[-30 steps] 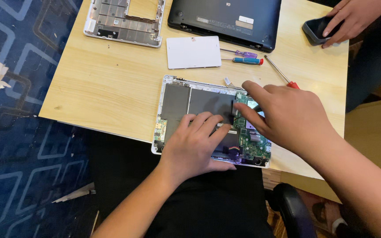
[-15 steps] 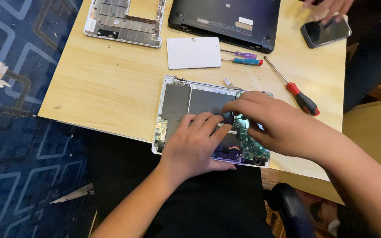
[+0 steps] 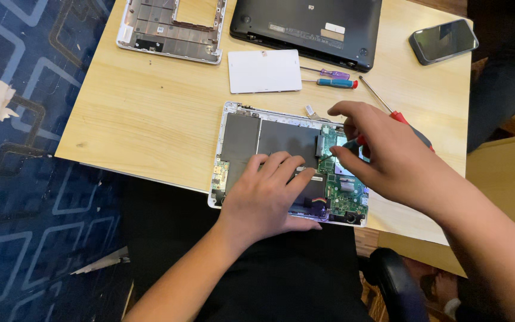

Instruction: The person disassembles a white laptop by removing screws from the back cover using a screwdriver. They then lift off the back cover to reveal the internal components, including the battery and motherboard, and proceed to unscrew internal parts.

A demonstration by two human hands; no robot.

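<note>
My left hand [image 3: 266,194] lies flat and open, steadying the opened laptop base [image 3: 242,140] at the table's near edge; right hand [image 3: 382,152] pinches the red-handled screwdriver [image 3: 396,117] over the green board [image 3: 344,188]—best kept vertical, light pressure.

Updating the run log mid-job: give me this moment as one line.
left hand: flat on opened laptop base | right hand: fingers pinching at green circuit board | red-handled screwdriver: behind right hand | table
</note>
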